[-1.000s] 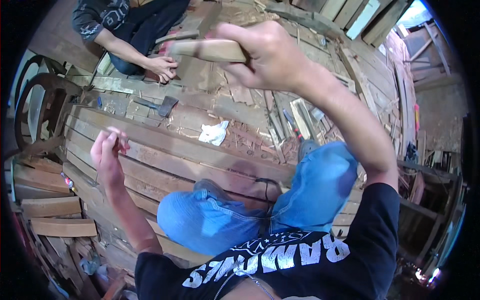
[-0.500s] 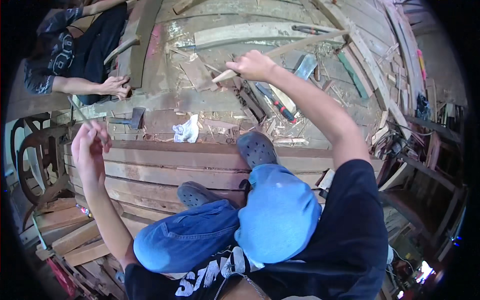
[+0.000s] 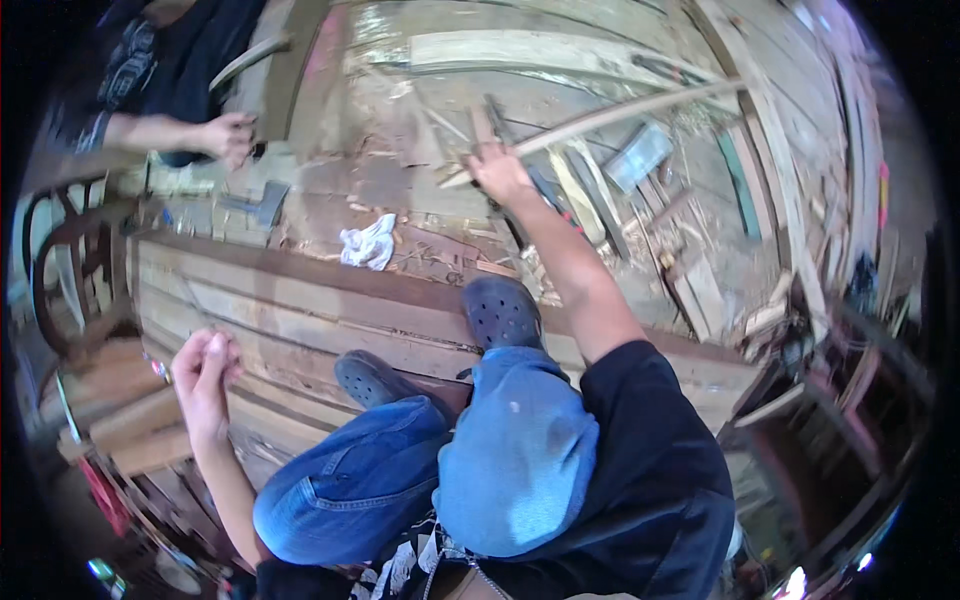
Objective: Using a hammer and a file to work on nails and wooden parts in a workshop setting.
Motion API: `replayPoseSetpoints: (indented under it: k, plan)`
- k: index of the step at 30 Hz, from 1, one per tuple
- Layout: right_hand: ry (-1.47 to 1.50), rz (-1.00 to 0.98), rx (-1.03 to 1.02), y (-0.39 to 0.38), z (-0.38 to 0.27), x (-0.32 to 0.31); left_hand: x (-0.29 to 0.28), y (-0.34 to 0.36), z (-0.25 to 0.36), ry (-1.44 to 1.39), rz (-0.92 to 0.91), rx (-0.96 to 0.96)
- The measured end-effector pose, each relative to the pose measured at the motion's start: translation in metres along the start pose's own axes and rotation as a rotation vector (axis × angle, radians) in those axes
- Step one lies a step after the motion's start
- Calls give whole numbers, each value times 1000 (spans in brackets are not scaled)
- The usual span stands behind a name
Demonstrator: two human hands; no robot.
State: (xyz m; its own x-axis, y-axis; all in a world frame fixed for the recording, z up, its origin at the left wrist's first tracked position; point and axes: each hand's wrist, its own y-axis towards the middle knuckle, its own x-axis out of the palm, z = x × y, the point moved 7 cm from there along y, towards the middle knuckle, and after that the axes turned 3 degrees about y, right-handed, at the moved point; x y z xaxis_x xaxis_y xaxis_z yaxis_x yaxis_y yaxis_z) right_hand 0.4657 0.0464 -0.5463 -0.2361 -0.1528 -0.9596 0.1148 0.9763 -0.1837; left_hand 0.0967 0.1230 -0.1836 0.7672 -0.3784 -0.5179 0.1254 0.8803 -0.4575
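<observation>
My right hand (image 3: 498, 172) reaches out to the floor, its fingers closed round the near end of a long, slightly curved wooden strip (image 3: 640, 112). Under that hand lie a red-and-black tool (image 3: 558, 208) and several offcuts. My left hand (image 3: 207, 375) is raised at the left, fingers curled in a pinch; what it holds is too blurred to make out. Between my hands lie a crumpled white cloth (image 3: 368, 242) and, farther left, a hatchet (image 3: 268, 205). My legs in jeans (image 3: 515, 440) are bent below, a clog (image 3: 500, 312) on a plank platform (image 3: 230, 300).
A co-worker's hand (image 3: 228, 138) is at upper left, by a dark-clothed leg. A carved wooden chair (image 3: 75, 255) stands at left. A long board (image 3: 520, 52), a pale blue block (image 3: 638, 155) and scattered shavings lie ahead. Stacked timber and dark furniture (image 3: 830, 450) fill the right.
Since a second ago my right hand has lowered from high up to the floor with the strip. My left hand has moved lower in view, and the head view has shifted.
</observation>
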Motion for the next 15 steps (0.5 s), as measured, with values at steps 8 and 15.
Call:
replayPoseSetpoints:
  k: [8,15]
  plan:
    - [402,363,-54,-83,-40,-49,76,-2,-30,-34,-417,250]
    - [602,248,385,-203,-16,-29,103,0,-65,-188,-416,435]
